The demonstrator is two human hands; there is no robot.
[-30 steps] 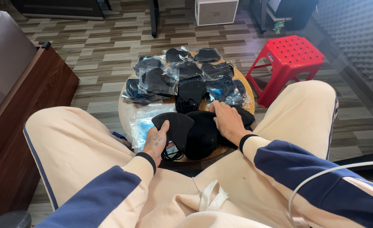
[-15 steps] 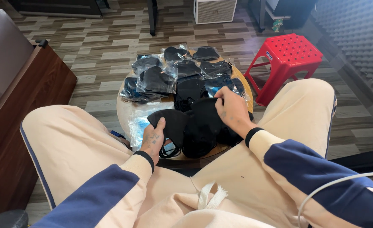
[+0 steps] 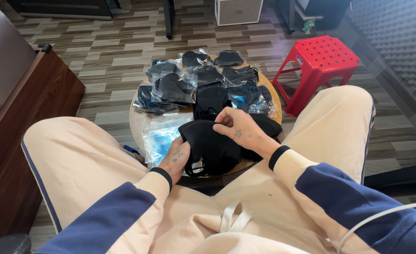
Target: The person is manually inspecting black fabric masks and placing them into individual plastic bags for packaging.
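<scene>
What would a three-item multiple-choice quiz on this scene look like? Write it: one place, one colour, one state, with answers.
1. Where does the stool stand?
A. on the floor beside the round table
B. on the table
C. on the lap

2. What colour is the mask in hand?
A. white
B. black
C. red

3. How is that mask held?
A. by both hands
B. by one hand
C. lying untouched

Answers: 1 A, its legs rest on the floor; 2 B, the fabric is black; 3 A, the left hand grips its lower edge, the right hand pinches its top.
</scene>
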